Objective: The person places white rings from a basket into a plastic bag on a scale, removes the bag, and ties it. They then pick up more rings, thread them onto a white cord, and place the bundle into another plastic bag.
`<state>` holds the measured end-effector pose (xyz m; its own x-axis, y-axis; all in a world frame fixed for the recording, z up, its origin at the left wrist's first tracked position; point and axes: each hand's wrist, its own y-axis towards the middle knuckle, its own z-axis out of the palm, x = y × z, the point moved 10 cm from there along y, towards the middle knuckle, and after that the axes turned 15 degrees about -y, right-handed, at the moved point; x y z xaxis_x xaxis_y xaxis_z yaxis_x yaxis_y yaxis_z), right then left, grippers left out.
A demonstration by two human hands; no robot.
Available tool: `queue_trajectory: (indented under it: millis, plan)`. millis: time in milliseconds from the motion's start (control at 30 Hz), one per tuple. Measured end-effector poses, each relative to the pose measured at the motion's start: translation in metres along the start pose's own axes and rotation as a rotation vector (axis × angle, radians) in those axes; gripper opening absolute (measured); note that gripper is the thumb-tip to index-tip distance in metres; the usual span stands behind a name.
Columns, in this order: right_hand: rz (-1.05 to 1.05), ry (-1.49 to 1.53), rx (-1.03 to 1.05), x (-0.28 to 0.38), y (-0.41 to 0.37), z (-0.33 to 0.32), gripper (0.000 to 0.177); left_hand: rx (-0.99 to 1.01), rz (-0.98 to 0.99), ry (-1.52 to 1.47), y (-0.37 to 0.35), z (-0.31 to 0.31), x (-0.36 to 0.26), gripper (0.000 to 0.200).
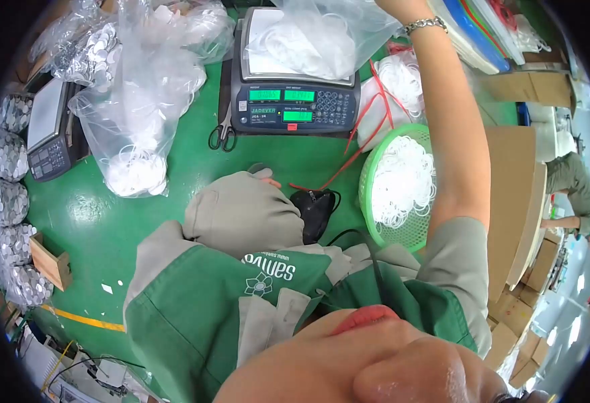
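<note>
Right hand (402, 8): cropped, grip cannot be told; left hand: not visible. Clear bag (328, 47), white contents: on scale pan (258, 21), overhanging right edge, left of nearer right hand.

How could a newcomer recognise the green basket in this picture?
Start from the scale with green-lit displays, near the top centre. Below and to its right, partly hidden by the person's right arm, sits a round, light-green basket. Unlike the clear plastic bags nearby, it has a mesh wall and holds a heap of white rings.
</note>
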<state>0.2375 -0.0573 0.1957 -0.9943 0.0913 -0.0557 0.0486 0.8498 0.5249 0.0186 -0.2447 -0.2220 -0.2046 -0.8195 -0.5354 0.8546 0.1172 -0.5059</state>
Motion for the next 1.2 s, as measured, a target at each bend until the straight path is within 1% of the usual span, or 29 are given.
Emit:
queue_trajectory:
  millis: [33,100,133,200,233,267,333,367,433,467,500,633,733,800,967,1033,1067,1200]
  plan:
    - [-0.001,0.001,0.005,0.004,-0.001,-0.004,0.02,0.003,0.007,-0.005,-0.001,0.001,-0.003,0.036]
    - [0.1,-0.053,0.19,-0.001,0.0,0.003,0.02,0.013,0.018,-0.01,-0.001,0.003,-0.009,0.036]
    - [0.102,-0.051,0.198,0.001,0.0,0.002,0.02,0.015,0.02,-0.011,-0.001,0.003,-0.011,0.036]
    - [0.138,-0.074,0.095,-0.002,-0.001,-0.011,0.02,0.024,0.03,-0.013,-0.002,0.006,-0.016,0.037]
    - [0.123,-0.076,0.04,-0.003,0.0,-0.014,0.018,0.024,0.035,-0.011,-0.002,0.006,-0.019,0.037]
    - [0.124,-0.074,0.043,-0.004,-0.001,-0.014,0.018,0.03,0.038,-0.012,-0.002,0.008,-0.021,0.037]
    - [0.263,-0.021,-0.063,-0.007,-0.007,-0.038,0.018,0.034,0.049,-0.011,-0.003,0.011,-0.025,0.037]
    - [0.277,0.137,-0.063,-0.031,-0.006,-0.024,0.014,0.037,0.052,-0.011,-0.004,0.012,-0.027,0.038]
    - [0.365,0.524,-0.06,-0.039,-0.012,-0.026,0.013,0.035,0.058,-0.016,-0.006,0.013,-0.029,0.038]
    - [0.421,0.792,-0.086,-0.042,-0.02,-0.023,0.013,0.032,0.061,-0.021,-0.007,0.013,-0.03,0.038]
    - [0.551,0.857,-0.056,-0.034,-0.03,-0.031,0.011,0.03,0.063,-0.025,-0.008,0.013,-0.031,0.038]
    - [0.685,0.991,-0.066,-0.022,-0.06,-0.046,0.012,0.024,0.064,-0.042,-0.01,0.016,-0.035,0.039]
    - [0.608,1.035,-0.087,-0.022,-0.072,-0.049,0.012,0.026,0.062,-0.045,-0.009,0.017,-0.035,0.039]
    - [0.66,1.067,-0.003,-0.026,-0.081,-0.041,0.012,0.025,0.062,-0.045,-0.008,0.018,-0.036,0.04]
    - [0.68,1.051,0.028,-0.019,-0.089,-0.043,0.012,0.027,0.057,-0.043,-0.01,0.017,-0.036,0.04]
    - [0.629,1.13,-0.006,-0.011,-0.088,-0.045,0.012,0.027,0.052,-0.042,-0.009,0.016,-0.035,0.041]
    - [0.595,1.136,0.021,-0.011,-0.089,-0.044,0.013,0.023,0.052,-0.044,-0.009,0.014,-0.033,0.041]
    - [0.66,1.219,0.039,-0.022,-0.103,-0.031,0.012,0.028,0.037,-0.039,-0.007,0.009,-0.027,0.041]
